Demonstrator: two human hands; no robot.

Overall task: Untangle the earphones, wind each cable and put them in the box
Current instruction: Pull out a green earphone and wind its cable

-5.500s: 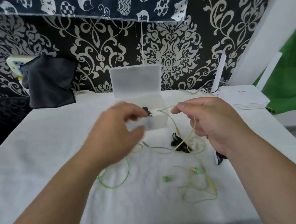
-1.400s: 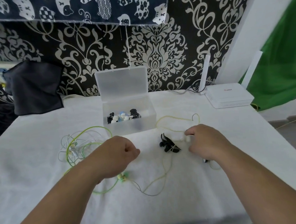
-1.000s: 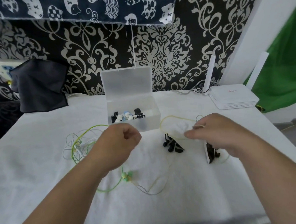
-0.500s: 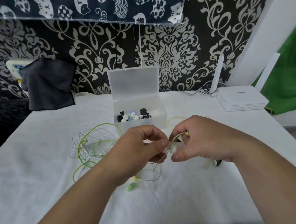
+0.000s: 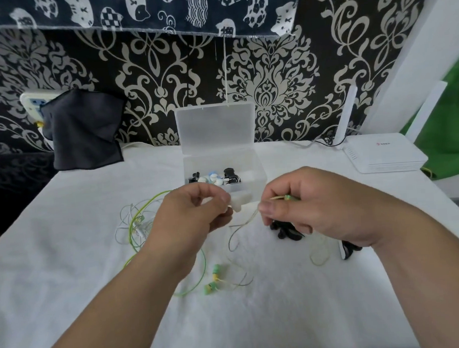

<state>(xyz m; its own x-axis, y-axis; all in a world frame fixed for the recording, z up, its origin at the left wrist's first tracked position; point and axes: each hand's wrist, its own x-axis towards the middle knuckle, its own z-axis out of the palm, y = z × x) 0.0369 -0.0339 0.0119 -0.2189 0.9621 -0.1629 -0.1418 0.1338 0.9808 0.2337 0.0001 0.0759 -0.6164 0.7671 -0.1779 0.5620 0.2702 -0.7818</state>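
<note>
Over the white cloth-covered table (image 5: 67,264), nearer than the open translucent plastic box (image 5: 259,172), the thin pale-yellow earphone cable (image 5: 230,243) is being pinched by the right hand (image 5: 314,209). The left hand (image 5: 196,216) is curled, its grip indiscernible. Slack is best being drawn gently from the green earbuds (image 5: 213,278).

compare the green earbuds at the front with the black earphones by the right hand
Colour: the green earbuds are mint green, the black earphones black. View: the green earbuds lie fully in the open; the black earphones are partly hidden under the right hand, which pinches a yellow cable. Both lie on the white cloth, outside the box.
</note>
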